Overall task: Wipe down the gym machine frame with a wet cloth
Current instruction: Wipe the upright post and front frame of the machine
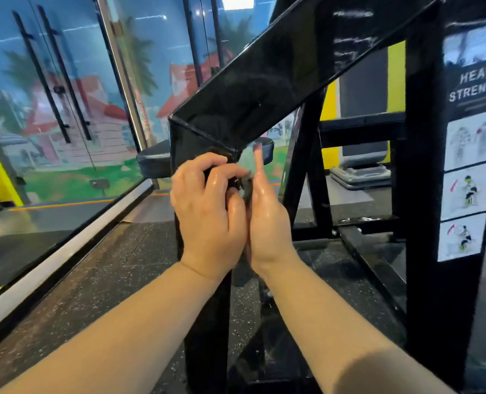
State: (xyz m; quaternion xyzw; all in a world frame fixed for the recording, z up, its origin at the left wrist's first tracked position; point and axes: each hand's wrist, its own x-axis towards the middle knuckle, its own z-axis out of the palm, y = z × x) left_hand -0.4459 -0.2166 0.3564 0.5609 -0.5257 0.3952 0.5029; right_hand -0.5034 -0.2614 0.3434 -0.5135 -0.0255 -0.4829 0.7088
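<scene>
The cloth (247, 182) is mostly hidden between the left hand (207, 211) and the right hand (267, 220), only a dark grey scrap showing; the right hand's raised fingertip (257, 152) is blurred; the black post (207, 365) is covered behind the left wrist; the instruction label (469, 166) is clipped by the right edge, its small print illegible.

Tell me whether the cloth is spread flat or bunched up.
Bunched up. Only a small dark wad of cloth shows, squeezed between the curled left hand and the straight-fingered right hand, beside the frame.
</scene>
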